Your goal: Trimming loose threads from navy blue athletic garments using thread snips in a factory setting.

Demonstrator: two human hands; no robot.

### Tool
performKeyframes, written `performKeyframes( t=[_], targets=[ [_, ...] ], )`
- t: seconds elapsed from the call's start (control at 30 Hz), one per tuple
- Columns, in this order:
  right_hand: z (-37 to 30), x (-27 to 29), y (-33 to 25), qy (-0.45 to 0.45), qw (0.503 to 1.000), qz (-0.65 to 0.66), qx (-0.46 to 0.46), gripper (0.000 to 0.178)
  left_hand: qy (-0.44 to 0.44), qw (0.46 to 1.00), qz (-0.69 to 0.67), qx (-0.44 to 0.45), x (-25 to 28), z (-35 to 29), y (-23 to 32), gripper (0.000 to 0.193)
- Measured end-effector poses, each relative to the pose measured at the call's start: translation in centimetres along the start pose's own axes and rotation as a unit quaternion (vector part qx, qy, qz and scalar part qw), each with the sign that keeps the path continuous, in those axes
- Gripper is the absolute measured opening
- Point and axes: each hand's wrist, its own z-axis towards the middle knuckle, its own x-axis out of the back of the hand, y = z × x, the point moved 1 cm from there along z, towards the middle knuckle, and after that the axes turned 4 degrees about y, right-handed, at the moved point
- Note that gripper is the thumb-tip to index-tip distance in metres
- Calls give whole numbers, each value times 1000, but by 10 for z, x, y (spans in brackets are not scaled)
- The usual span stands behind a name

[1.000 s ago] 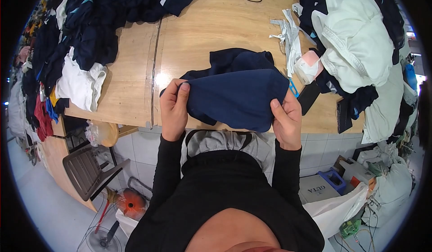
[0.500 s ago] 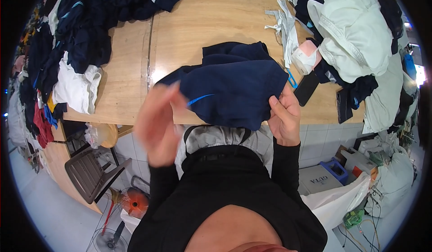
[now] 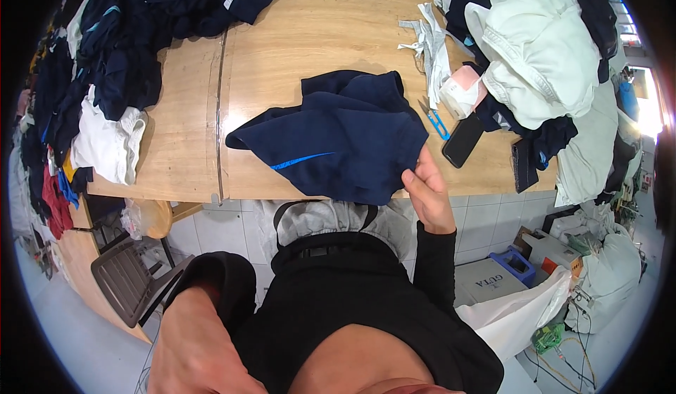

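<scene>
A folded navy garment (image 3: 338, 130) with a curved bright-blue mark lies near the table's front edge, partly overhanging it. Its exact kind is hidden by the folds. At its right edge, my right hand (image 3: 431, 195) pinches the cloth between thumb and fingers. My left hand (image 3: 197, 348) is off the cloth, raised close to the camera at the lower left. The picture's bottom edge cuts off its fingers. Blue-handled thread snips (image 3: 439, 124) and a black phone (image 3: 463, 141) lie just right of the garment.
Dark clothes (image 3: 141, 35) and a white garment (image 3: 109, 137) are heaped on the left. White garments (image 3: 539, 49) pile up at the right, beside white fabric strips (image 3: 431, 52) and a pink-and-white object (image 3: 462, 91). A brown chair (image 3: 123, 278) stands below left.
My left hand has let go of or moved away from the garment's left side, coming down and toward the camera. My right hand keeps its hold. The view has shifted slightly.
</scene>
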Motion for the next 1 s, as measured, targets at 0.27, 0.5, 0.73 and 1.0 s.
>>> performKeyframes(
  t=[0.27, 0.5, 0.73, 1.0],
  targets=[
    [-7, 15, 5, -71, 996, -19, -39, 82, 27, 971, -199, 127, 2, 13, 1, 30],
    [0, 1, -6, -80, 995, -44, -39, 90, -10, 981, -167, 99, 13, 7, 11, 31],
    [0, 2, 0, -90, 996, -16, -12, 93, 17, 995, -84, 57, 12, 2, 2, 28],
    [-4, 15, 0, 17, 985, 169, 28, 103, 249, 749, 522, 323, 29, -84, -34, 47]
  ],
)
